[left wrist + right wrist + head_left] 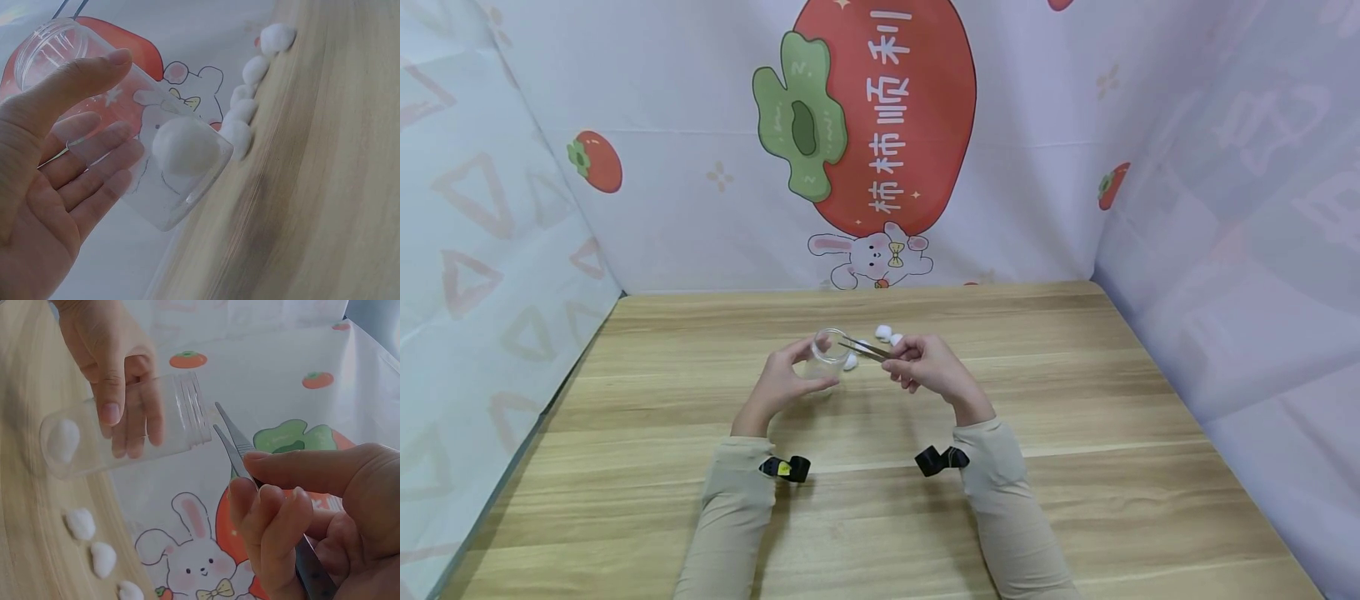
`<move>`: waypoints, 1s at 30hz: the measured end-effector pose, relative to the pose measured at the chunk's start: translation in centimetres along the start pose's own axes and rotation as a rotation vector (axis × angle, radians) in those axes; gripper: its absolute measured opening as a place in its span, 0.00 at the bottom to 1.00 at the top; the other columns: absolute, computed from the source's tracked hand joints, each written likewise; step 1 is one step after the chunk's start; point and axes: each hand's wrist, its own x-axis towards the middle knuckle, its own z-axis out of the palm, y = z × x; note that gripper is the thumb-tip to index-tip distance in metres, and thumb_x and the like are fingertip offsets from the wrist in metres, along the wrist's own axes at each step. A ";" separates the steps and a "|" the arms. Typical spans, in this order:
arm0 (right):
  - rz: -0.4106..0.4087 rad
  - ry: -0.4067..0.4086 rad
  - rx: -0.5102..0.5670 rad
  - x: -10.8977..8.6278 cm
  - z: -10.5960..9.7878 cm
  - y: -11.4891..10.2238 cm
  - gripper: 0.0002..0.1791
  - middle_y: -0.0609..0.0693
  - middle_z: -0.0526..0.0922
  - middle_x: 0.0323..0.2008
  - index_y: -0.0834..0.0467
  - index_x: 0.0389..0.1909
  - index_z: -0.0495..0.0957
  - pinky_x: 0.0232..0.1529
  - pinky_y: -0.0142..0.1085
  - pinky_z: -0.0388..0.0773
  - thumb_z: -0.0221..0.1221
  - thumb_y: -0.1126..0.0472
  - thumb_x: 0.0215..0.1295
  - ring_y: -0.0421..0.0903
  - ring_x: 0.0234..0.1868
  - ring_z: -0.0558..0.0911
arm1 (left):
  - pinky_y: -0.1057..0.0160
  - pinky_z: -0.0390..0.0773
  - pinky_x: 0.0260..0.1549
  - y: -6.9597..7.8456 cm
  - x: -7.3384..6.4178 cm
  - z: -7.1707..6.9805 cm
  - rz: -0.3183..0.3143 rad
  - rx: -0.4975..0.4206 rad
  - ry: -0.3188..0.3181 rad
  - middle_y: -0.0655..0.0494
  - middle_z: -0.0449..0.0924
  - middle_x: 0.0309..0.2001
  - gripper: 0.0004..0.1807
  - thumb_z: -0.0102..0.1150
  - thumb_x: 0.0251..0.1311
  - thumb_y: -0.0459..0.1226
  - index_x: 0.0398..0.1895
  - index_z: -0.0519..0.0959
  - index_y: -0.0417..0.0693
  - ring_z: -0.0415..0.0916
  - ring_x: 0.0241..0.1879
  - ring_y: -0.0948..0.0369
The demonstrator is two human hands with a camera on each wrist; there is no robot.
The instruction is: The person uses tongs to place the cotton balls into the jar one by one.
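Note:
My left hand [782, 383] grips a clear, open-mouthed plastic jar [172, 440], thumb on one side and fingers on the other. One white cotton ball [187, 147] lies inside, at the bottom of the jar. A pair of metal tweezers [232, 440] is pinched in my right hand [934, 367]. Their tips are apart with nothing between them, just outside the jar's mouth. More cotton balls [883, 332] rest on the table behind and beside the jar; the tweezers and right hand partly cover some of them in the head view.
The wood-grain table [865, 525] ends at a printed cloth backdrop [677, 208], with cloth side walls at left and right. Both wrists carry black straps; the left strap [785, 468] has a yellow mark.

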 end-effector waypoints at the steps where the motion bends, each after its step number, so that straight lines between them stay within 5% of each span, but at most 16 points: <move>1: 0.003 0.003 0.001 0.0 -0.1 0.0 0.08 0.45 0.78 0.21 0.69 0.38 0.76 0.20 0.25 0.75 0.59 0.67 0.63 0.37 0.19 0.74 | 0.42 0.67 0.67 0.0 0.0 0.0 -0.003 0.000 0.000 0.45 0.79 0.59 0.40 0.75 0.45 0.37 0.65 0.71 0.47 0.75 0.61 0.45; 30: -0.025 0.034 0.043 -0.1 -1.2 1.2 0.09 0.51 0.80 0.22 0.72 0.39 0.74 0.19 0.25 0.75 0.59 0.68 0.63 0.36 0.18 0.74 | 0.43 0.71 0.64 -0.1 0.0 -0.2 0.002 -0.005 0.020 0.43 0.80 0.57 0.40 0.76 0.43 0.39 0.63 0.72 0.43 0.76 0.59 0.44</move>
